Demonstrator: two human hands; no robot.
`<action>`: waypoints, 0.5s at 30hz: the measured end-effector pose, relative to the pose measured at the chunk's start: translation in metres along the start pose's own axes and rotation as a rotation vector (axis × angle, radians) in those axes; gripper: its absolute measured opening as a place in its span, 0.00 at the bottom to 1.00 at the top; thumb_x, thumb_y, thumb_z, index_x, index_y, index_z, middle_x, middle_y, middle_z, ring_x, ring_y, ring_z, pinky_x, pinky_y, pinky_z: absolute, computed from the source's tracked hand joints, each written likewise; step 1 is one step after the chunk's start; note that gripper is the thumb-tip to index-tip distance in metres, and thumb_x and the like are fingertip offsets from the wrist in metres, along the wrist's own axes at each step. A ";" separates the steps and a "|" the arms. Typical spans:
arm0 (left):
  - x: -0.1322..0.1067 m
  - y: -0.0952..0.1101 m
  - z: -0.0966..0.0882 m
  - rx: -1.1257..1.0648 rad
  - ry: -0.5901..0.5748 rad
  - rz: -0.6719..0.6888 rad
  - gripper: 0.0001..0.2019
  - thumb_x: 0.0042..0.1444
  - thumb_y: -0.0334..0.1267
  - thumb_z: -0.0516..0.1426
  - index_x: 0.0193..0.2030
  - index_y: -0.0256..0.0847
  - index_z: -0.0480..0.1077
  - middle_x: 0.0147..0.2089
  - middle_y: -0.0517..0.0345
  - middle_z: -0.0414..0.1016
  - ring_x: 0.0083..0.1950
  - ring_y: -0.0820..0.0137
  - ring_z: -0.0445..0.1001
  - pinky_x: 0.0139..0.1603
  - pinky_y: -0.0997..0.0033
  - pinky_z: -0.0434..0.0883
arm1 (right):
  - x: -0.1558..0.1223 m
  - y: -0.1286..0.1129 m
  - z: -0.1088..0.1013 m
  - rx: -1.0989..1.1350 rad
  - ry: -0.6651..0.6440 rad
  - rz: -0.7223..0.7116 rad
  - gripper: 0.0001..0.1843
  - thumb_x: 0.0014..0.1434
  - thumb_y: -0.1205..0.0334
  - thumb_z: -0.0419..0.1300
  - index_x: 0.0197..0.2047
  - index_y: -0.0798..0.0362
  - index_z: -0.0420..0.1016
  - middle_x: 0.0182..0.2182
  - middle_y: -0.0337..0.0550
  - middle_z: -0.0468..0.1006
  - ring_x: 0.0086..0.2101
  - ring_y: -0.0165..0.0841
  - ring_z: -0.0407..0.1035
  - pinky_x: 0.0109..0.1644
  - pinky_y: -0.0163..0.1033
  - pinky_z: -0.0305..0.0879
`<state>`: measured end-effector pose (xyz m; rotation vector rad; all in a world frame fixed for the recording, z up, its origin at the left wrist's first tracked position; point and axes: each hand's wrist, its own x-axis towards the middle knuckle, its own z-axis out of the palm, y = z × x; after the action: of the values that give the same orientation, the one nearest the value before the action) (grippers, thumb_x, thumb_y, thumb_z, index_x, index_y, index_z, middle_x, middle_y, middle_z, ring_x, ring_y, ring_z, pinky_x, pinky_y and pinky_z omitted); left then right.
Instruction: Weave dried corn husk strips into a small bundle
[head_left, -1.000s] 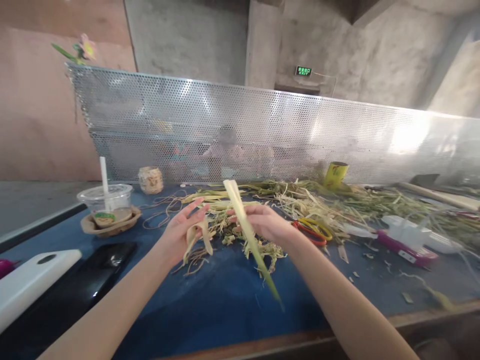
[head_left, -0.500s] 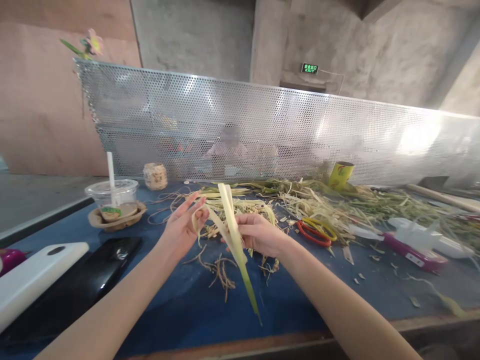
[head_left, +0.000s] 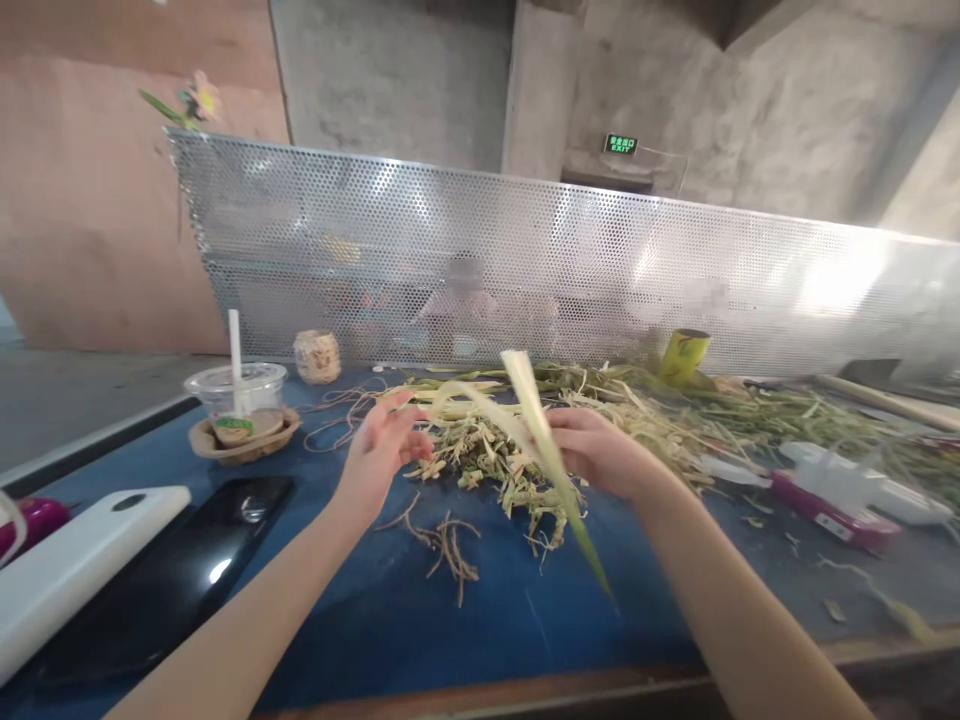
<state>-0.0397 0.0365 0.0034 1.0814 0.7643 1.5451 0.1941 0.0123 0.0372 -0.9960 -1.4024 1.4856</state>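
Observation:
My right hand pinches a long plant leaf, pale at its broad top and greener toward the pointed tip, which slants down to the right over the table. From the pinch, a narrow pale strip arcs left toward my other hand. My left hand is raised with its fingers loosely bent and apart; the strip's end lies close by its fingertips, and I see no grip on it. Below and between the hands spreads a pile of dried plant scraps. Thin brown root-like strands lie nearer me.
On the left are a plastic cup in a cardboard holder, a black phone and a white device. A perforated metal panel stands behind. At right are a yellow-green tube, leaf heaps and a purple-and-white power strip.
My right hand has moved right with the leaf. The strip has come away from my left fingers, which have loosened. The red and yellow scissors are now hidden behind my right arm.

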 end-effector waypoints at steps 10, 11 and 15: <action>-0.025 0.006 -0.014 1.385 -0.971 0.009 0.50 0.43 0.36 0.57 0.67 0.52 0.29 0.64 0.44 0.55 0.59 0.50 0.60 0.43 0.61 0.68 | -0.060 0.013 -0.071 -0.498 0.463 0.053 0.09 0.42 0.60 0.60 0.27 0.56 0.73 0.23 0.41 0.71 0.24 0.30 0.65 0.26 0.34 0.61; -0.024 0.003 -0.015 1.341 -0.975 0.009 0.49 0.43 0.34 0.56 0.67 0.53 0.30 0.61 0.46 0.60 0.54 0.55 0.65 0.41 0.65 0.68 | -0.059 0.015 -0.073 -0.616 0.503 0.027 0.07 0.42 0.61 0.58 0.24 0.56 0.72 0.21 0.40 0.70 0.24 0.30 0.64 0.26 0.34 0.60; -0.016 -0.010 -0.021 1.044 -0.886 0.060 0.43 0.44 0.30 0.54 0.67 0.54 0.41 0.50 0.50 0.72 0.34 0.71 0.71 0.31 0.77 0.65 | -0.049 0.012 -0.062 -0.783 0.571 -0.101 0.06 0.44 0.64 0.52 0.23 0.54 0.69 0.19 0.37 0.67 0.24 0.31 0.64 0.28 0.35 0.61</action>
<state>-0.0548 0.0247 -0.0178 2.3244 0.8787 0.4658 0.2677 -0.0138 0.0221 -1.6287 -1.5687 0.4648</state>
